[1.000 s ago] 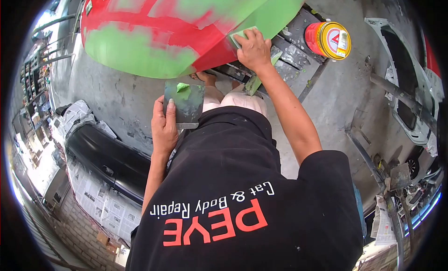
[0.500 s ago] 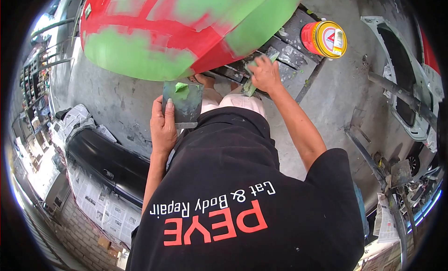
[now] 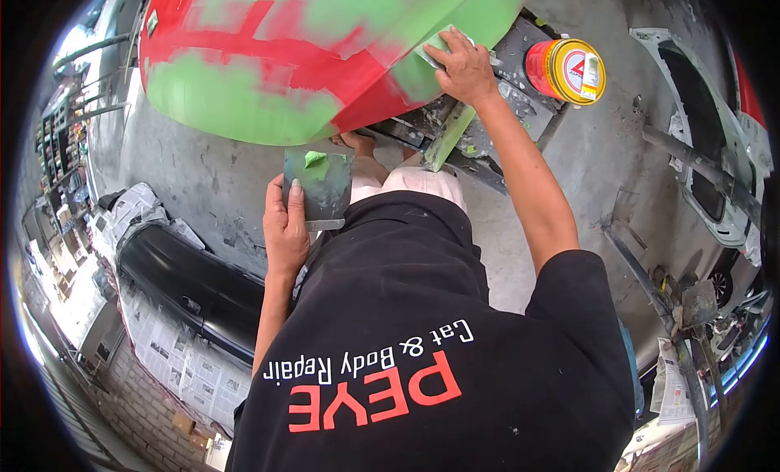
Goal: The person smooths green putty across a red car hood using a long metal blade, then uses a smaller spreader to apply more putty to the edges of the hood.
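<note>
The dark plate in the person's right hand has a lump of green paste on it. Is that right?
Not quite. The head view shows the dark plate in the left hand, not the right. It does have a lump of green paste on it.

Bench [image 3: 522,105], from picture centre: 1 to 2 o'clock. Dark, slatted top, blotched with pale and green smears. Lying on it, from bench centre: a long green-coated strip [image 3: 449,137], toward 8 o'clock, set aslant; small bright green dabs [image 3: 470,149], about 7 o'clock; red tin [image 3: 562,71] with yellow-rimmed lid, upright, 2 o'clock edge.
</note>
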A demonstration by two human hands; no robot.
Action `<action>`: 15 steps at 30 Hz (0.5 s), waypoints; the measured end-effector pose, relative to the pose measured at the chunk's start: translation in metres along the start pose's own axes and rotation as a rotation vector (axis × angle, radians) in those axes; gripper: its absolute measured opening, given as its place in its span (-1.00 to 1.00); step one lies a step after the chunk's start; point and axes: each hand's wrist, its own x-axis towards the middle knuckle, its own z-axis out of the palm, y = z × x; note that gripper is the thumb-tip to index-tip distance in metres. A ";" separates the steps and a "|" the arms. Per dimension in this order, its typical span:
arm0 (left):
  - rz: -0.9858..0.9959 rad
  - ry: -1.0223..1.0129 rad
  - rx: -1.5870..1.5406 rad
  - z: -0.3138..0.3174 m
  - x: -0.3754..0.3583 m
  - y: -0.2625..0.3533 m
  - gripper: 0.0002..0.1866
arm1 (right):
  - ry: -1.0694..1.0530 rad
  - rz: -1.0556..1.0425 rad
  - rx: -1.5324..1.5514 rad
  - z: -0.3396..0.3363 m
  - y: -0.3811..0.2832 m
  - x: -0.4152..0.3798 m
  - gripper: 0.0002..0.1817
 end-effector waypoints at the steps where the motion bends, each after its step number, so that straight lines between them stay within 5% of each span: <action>1: 0.000 0.001 -0.001 -0.001 -0.001 0.000 -0.69 | -0.029 -0.017 -0.025 0.001 0.002 0.004 -0.41; 3: -0.113 -0.027 0.018 -0.003 -0.003 0.001 -0.67 | -0.058 -0.035 -0.045 0.002 0.003 0.009 -0.42; 15: -0.053 -0.024 0.020 0.005 0.010 0.008 -0.68 | -0.216 0.014 -0.004 -0.004 0.007 -0.010 -0.37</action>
